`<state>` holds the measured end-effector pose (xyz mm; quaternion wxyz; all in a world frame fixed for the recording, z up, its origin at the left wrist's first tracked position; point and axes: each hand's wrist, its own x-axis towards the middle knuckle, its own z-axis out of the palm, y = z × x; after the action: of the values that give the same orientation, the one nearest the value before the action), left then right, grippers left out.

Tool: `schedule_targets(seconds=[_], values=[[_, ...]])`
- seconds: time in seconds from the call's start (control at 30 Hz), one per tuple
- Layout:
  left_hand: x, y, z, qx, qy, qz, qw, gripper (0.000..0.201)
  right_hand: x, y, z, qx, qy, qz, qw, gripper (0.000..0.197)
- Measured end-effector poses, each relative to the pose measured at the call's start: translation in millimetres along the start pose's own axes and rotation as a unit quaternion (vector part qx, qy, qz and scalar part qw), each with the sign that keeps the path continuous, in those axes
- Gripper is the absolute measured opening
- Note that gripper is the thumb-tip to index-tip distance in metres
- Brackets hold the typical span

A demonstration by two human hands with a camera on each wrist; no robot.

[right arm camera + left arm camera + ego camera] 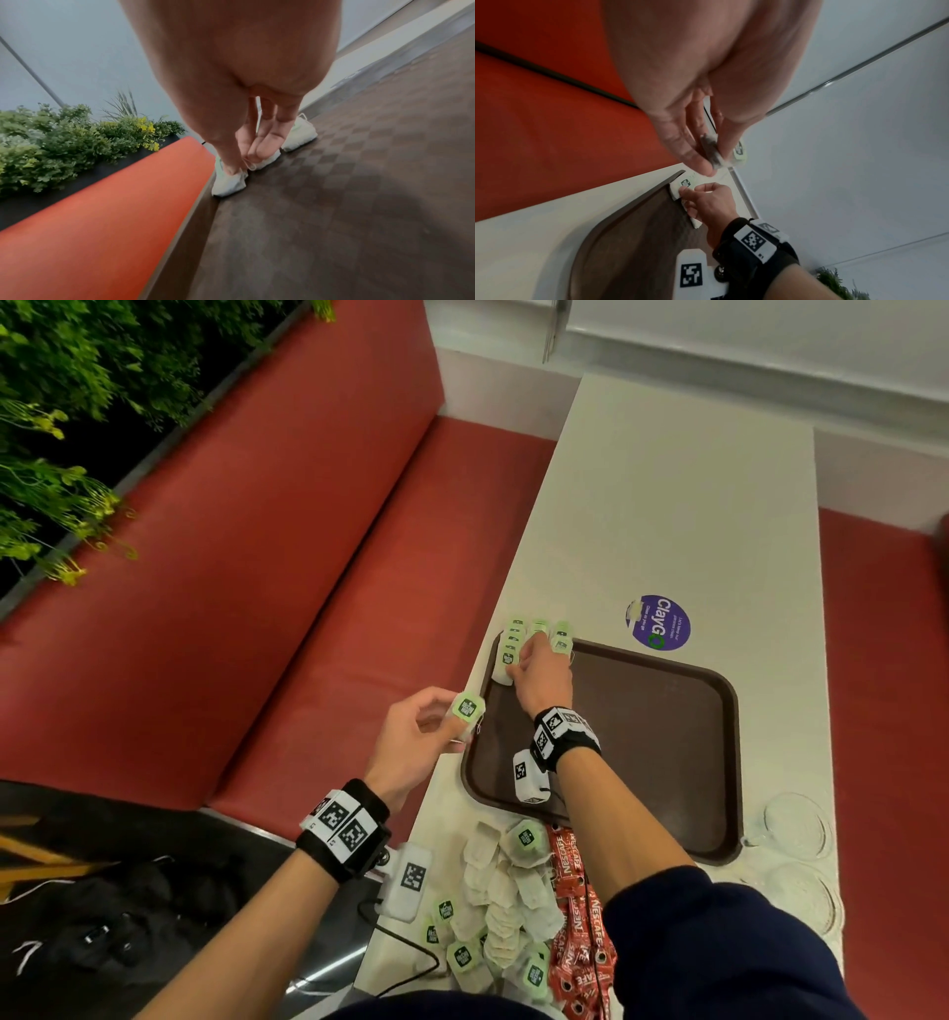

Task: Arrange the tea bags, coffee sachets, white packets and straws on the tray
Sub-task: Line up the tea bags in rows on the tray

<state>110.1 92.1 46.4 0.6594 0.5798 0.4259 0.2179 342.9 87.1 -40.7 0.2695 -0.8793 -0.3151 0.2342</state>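
A brown tray (667, 742) lies on the white table. Three short rows of green-tagged tea bags (515, 639) sit in its far left corner. My right hand (542, 672) is over them, thumb on the nearest bag of the left row (228, 182) and fingertips (259, 152) pressing the middle row (268, 160). My left hand (423, 731) hovers off the tray's left edge and pinches one tea bag (468, 709) between thumb and fingers, seen close in the left wrist view as the tea bag (712, 152). Loose tea bags (506, 891) and red coffee sachets (577, 916) lie piled near me.
A red bench (287, 588) runs along the table's left side, with plants (77, 428) behind it. Clear glass dishes (796, 827) stand to the right of the tray. A purple sticker (658, 622) marks the table beyond the tray. Most of the tray floor (347, 203) is bare.
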Motion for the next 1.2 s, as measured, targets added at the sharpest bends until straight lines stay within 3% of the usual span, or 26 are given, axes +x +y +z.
schedule_targets(seconds=[0.13, 0.23, 0.33, 0.4, 0.57, 0.67, 0.8, 1.0, 1.2], values=[[12.3, 5.1, 0.4, 0.042, 0.025, 0.005, 0.999, 0.018, -6.7, -2.0, -0.9, 0.026, 0.042, -0.017, 0.999, 0.023], [30.4, 6.7, 5.8, 0.046, 0.031, 0.011, 0.998, 0.016, -19.8, -7.0, -6.3, 0.147, 0.067, -0.035, 0.986, 0.024], [58.2, 0.8, 20.9, 0.037, 0.05, 0.005, 0.998, 0.013, -46.3, -11.1, -16.6, 0.335, 0.017, 0.021, 0.942, 0.037], [78.7, -7.3, 34.0, 0.028, 0.051, -0.015, 0.998, 0.012, -60.5, -5.2, -19.3, 0.393, -0.002, 0.04, 0.919, 0.036], [112.2, -18.3, 72.5, 0.081, 0.029, -0.02, 0.996, 0.018, -71.3, 20.5, -19.9, 0.355, 0.069, 0.046, 0.931, 0.012], [126.7, -23.3, 86.5, 0.167, 0.012, 0.006, 0.986, 0.013, -61.7, 29.1, -21.4, 0.332, 0.113, 0.082, 0.933, 0.011], [141.1, -37.0, 86.3, 0.304, 0.028, 0.081, 0.949, 0.011, -41.6, 38.1, -12.6, 0.282, 0.135, 0.119, 0.942, 0.014], [147.4, -61.4, 62.5, 0.456, -0.007, 0.152, 0.877, 0.053, -22.3, 42.1, 3.9, 0.239, 0.134, 0.113, 0.955, 0.012], [150.7, -65.8, 55.1, 0.492, -0.025, 0.137, 0.859, 0.047, -20.7, 39.2, 14.5, 0.194, 0.141, 0.102, 0.966, 0.009]])
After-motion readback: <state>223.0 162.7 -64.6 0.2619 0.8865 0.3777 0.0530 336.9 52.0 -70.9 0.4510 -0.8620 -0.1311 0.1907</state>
